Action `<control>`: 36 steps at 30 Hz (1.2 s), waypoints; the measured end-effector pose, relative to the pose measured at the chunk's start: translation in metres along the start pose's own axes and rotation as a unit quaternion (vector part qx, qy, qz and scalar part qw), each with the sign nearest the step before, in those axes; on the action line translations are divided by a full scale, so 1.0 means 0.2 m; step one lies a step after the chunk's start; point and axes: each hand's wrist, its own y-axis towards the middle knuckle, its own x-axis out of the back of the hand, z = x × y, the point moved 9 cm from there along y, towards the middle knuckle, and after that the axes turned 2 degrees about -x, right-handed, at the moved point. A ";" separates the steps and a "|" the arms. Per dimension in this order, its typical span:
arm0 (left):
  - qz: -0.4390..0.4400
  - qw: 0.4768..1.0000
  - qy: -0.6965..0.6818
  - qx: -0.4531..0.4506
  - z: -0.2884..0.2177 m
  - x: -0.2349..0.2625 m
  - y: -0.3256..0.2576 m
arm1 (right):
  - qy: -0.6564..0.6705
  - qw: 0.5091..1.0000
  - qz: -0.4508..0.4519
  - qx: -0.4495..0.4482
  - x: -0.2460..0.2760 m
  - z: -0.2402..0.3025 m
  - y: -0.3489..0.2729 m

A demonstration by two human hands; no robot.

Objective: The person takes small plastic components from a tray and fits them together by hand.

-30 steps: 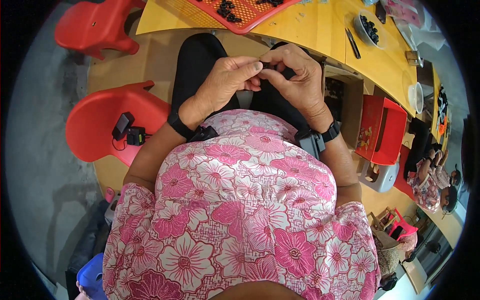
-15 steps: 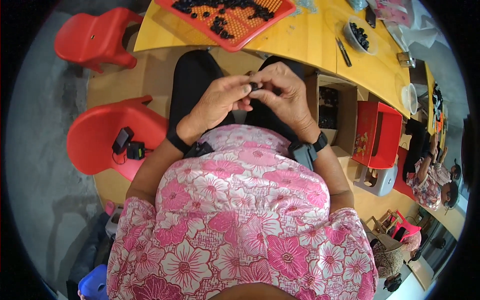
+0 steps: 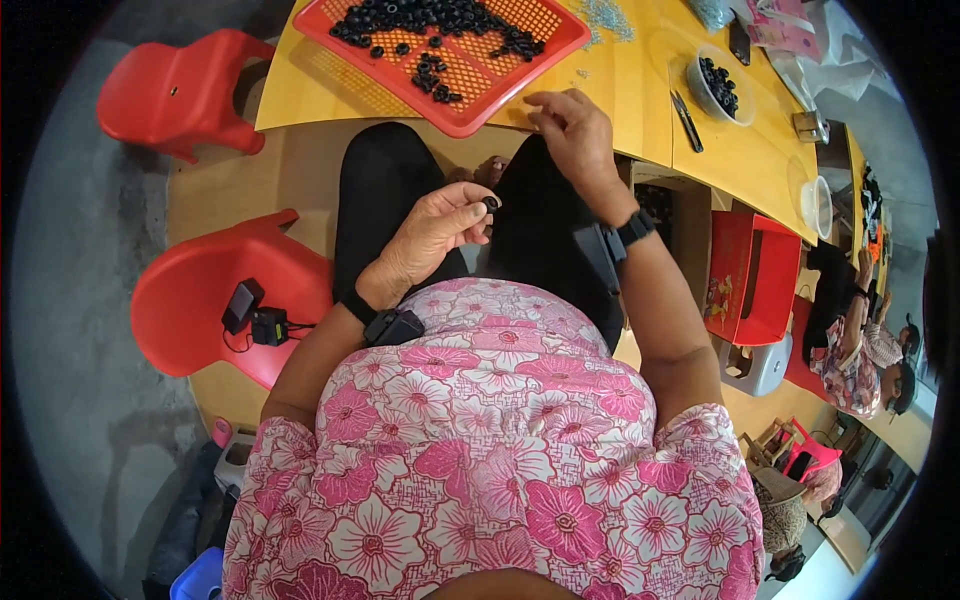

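"So, from the head view, which step was in hand?"

"Probably a handling step on one small black ring (image 3: 491, 203). The left hand (image 3: 437, 228) had it clamped between thumb and forefinger, its hole partly showing."

"And where did that ring lie, exactly?"

"Right at the left fingertips, toward two o'clock from the middle of that hand, held up over the black-trousered legs (image 3: 525, 235). From the right hand (image 3: 580, 140) it lay toward eight o'clock, well apart."

"What was the right hand doing, then?"

"Its fingers were loosely bent at the near edge of the yellow table (image 3: 640, 105), pointing toward ten o'clock. I couldn't tell whether the fingertips held anything, or whether they touched the wood."

"What stood around it?"

"Toward ten o'clock, a red tray (image 3: 462, 127) with many black rings (image 3: 435, 14) in it. Toward twelve, a scatter of pale bits (image 3: 606, 20). Toward two, a clear bowl (image 3: 699, 96) of black pieces (image 3: 720, 82); toward three, a thin black-handled tool (image 3: 687, 124)."

"And what did the next move call for?"

"In my judgement, a steady left pinch and a fine fingertip touch from the right, because so small a ring could easily have slipped."
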 end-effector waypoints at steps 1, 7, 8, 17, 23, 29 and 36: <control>-0.006 1.000 0.006 0.004 0.00 0.01 0.00 | -0.016 1.000 -0.005 0.018 -0.01 0.00 0.03; -0.015 1.000 -0.009 0.007 0.00 0.02 -0.02 | -0.106 0.993 0.023 0.045 -0.08 -0.02 0.10; -0.015 1.000 -0.016 0.005 0.00 0.03 -0.02 | -0.094 0.994 0.023 0.041 -0.09 -0.04 0.11; -0.020 1.000 -0.015 0.001 0.01 0.04 -0.01 | -0.190 0.979 -0.001 0.078 -0.10 0.00 0.04; -0.016 0.999 -0.037 -0.023 0.02 0.05 0.01 | -0.212 0.969 -0.019 0.126 -0.10 -0.03 0.03; -0.054 0.997 0.018 -0.052 -0.05 0.06 -0.02 | 0.359 0.920 0.125 -0.094 -0.11 0.11 -0.16; -0.064 0.985 0.129 -0.092 -0.12 -0.01 -0.03 | 0.587 0.752 0.175 -0.243 -0.21 0.21 -0.42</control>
